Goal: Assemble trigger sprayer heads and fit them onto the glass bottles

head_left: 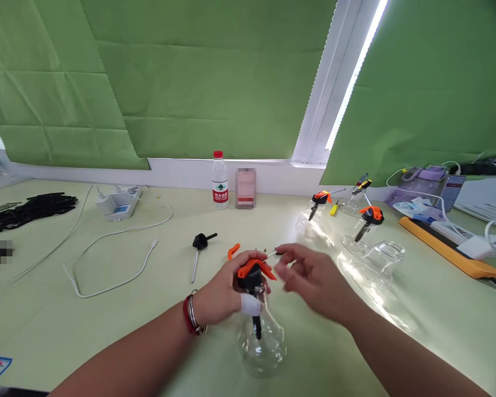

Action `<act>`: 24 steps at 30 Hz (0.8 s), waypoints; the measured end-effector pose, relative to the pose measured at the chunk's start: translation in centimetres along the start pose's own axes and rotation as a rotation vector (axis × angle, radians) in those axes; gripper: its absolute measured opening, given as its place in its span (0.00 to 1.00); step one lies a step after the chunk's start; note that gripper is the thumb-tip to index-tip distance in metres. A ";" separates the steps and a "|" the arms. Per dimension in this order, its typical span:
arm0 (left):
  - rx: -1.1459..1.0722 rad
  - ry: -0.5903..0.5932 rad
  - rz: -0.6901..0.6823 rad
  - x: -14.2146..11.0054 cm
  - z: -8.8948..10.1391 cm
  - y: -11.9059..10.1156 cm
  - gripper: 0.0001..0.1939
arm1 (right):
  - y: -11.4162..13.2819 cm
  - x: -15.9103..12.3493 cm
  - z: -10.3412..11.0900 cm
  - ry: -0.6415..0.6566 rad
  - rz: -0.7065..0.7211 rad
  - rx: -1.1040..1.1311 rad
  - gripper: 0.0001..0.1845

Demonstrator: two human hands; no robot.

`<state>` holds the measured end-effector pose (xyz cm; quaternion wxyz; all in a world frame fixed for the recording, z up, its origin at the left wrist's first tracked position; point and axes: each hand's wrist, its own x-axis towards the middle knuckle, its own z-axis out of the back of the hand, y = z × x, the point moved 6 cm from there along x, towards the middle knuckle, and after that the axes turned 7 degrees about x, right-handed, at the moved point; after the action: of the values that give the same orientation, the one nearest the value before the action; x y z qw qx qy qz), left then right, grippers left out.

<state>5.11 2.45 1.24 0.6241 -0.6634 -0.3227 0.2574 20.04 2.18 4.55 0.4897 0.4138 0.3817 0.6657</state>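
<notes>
Glass bottle [262, 350] (held), table [33, 320], green blinds [215, 82]

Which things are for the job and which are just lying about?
For the job, it seems:
- glass bottle
- its orange-black top
- loose black top
- orange piece

Probably just lying about:
- water bottle
- purple bottle
- white cable

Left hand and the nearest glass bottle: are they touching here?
Touching. The head view shows the left hand closed around the upper part of the glass bottle, its thumb's white wrap lying across the neck.
</notes>
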 end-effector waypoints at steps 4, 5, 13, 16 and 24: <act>-0.296 0.004 -0.028 0.5 1.3 0.4 0.26 | -5.4 2.7 1.7 -0.113 -0.216 0.014 0.24; -0.331 0.006 -0.023 0.6 1.5 0.6 0.23 | -6.7 2.9 0.9 -0.025 -0.307 0.152 0.25; -0.262 -0.205 0.123 0.8 2.8 2.0 0.17 | -8.9 2.6 -1.8 -0.012 -0.409 0.668 0.23; -0.202 -0.308 0.161 0.8 3.3 2.2 0.15 | -8.8 2.9 -1.9 -0.049 -0.371 0.650 0.22; -0.221 -0.321 0.198 1.0 4.0 2.5 0.13 | -8.4 3.4 -1.9 -0.084 -0.232 0.536 0.20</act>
<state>3.08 5.81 -1.52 0.4596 -0.7069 -0.3774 0.3830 20.51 7.20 -3.24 0.4512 0.5094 0.5679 0.4631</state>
